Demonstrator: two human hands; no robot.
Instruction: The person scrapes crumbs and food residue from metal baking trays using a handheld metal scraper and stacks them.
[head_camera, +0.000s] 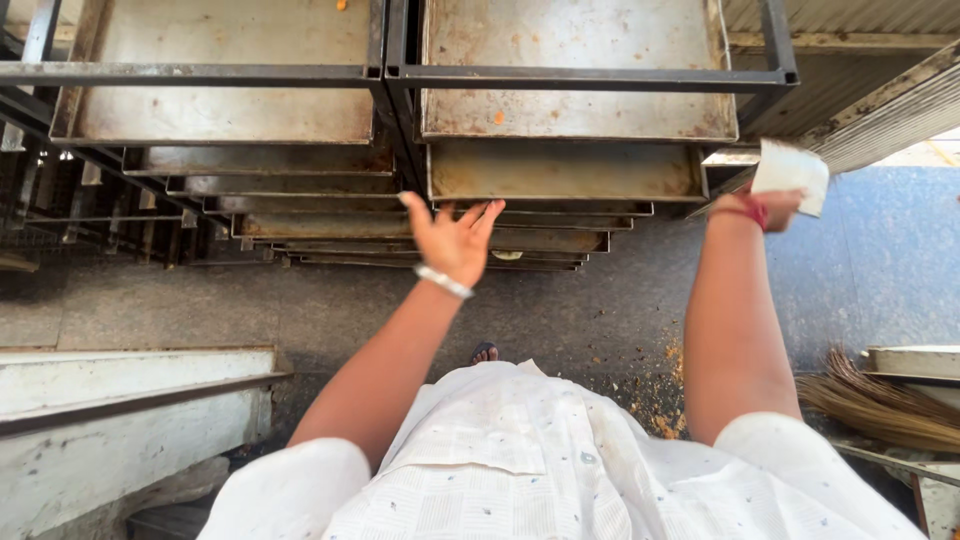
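Bottom of frame: white patterned shirt (520, 470), one sandalled foot (484, 352) on grey floor (300, 310), orange crumbs (660, 400) lower right of centre, straw broom (880, 405) at right edge. Centre: left hand (455, 238), fingers (489, 216) spread and released, palm open, holding nothing, just short of stacked metal trays (560, 170). Upper right: right hand (770, 208), fingers clenched on white scraper card (792, 176), raised beside tray stack. Top of frame: dark steel rack (400, 75) carrying upper trays. Likely risks: slipping on scattered crumbs underfoot; card dropped if grip loosens; open hand scraped on sharp tray edges.
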